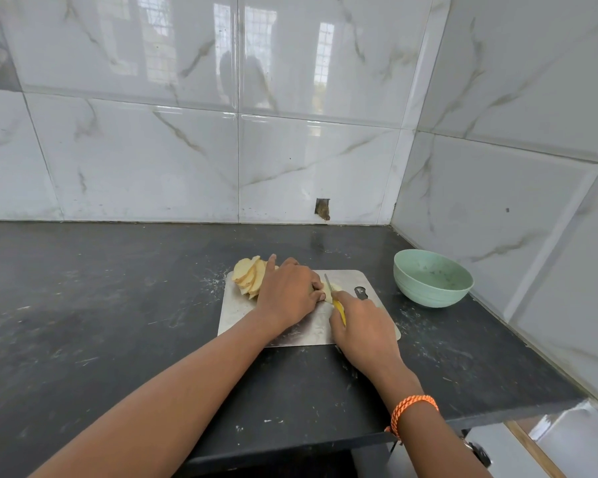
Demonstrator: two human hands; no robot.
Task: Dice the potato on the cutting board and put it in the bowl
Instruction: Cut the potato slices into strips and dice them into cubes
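A steel cutting board [235,312] lies on the dark counter. Several pale potato slices [248,276] fan out at its far left corner. My left hand [287,293] curls over a remaining potato piece [328,294] and holds it down on the board. My right hand [363,327] grips a yellow-handled knife [339,310], whose blade [328,282] stands against the potato piece just right of my left fingers. A mint-green bowl [432,278] sits to the right of the board and looks empty apart from a few specks.
The dark counter [101,305] ends at tiled walls behind and on the right, with the bowl near the right wall. A small black object [360,293] lies on the board's right side. The counter's front edge runs just under my right wrist.
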